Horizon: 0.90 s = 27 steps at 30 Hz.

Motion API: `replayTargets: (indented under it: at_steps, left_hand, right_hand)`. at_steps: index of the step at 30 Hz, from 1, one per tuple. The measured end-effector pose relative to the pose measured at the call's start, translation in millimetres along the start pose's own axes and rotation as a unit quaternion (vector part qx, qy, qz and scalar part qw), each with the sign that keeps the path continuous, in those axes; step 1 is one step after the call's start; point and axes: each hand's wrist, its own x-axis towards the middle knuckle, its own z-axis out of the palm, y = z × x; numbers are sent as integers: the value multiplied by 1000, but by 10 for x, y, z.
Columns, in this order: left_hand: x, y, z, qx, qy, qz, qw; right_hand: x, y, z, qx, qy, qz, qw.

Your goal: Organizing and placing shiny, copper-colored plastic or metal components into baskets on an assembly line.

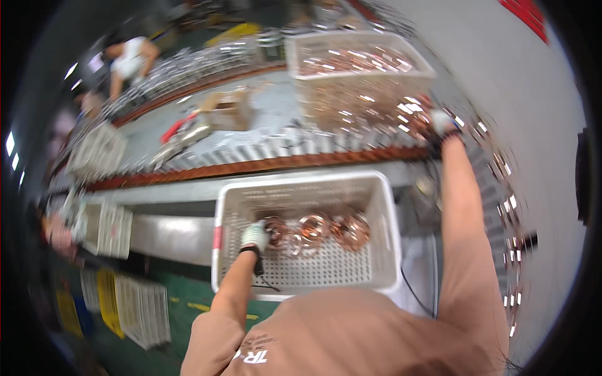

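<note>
My left hand, in a white glove, reaches down into a white perforated plastic crate and touches the leftmost of three copper tube coils lying on its floor. My right hand, also gloved, is stretched far forward to the lower right corner of a second white crate heaped with copper coils, and seems closed on coils there. Motion blur hides the fingers of both hands.
The full crate stands on a roller conveyor with an orange-brown rail. A cardboard box and a red tool lie behind it. Another person works at far left. Copper parts hang along the grey wall at right.
</note>
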Motion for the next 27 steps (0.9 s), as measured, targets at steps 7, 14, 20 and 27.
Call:
replayTargets:
  at_steps: [7, 14, 20, 27]
  left_hand:
    - [37, 32, 56, 91, -48, -50, 994]
    - [312, 85, 110, 97, -41, -4, 994]
    - [210, -40, 141, 88, -50, -15, 995]
    - [111, -205, 116, 74, -27, -35, 996]
  right_hand:
    - [-327, -1080, -1129, 151, 215, 88, 961]
    - [-273, 452, -883, 360, 167, 398, 827]
    - [87, 126, -269, 9, -123, 14, 992]
    - [-294, -762, -597, 260, 219, 130, 931]
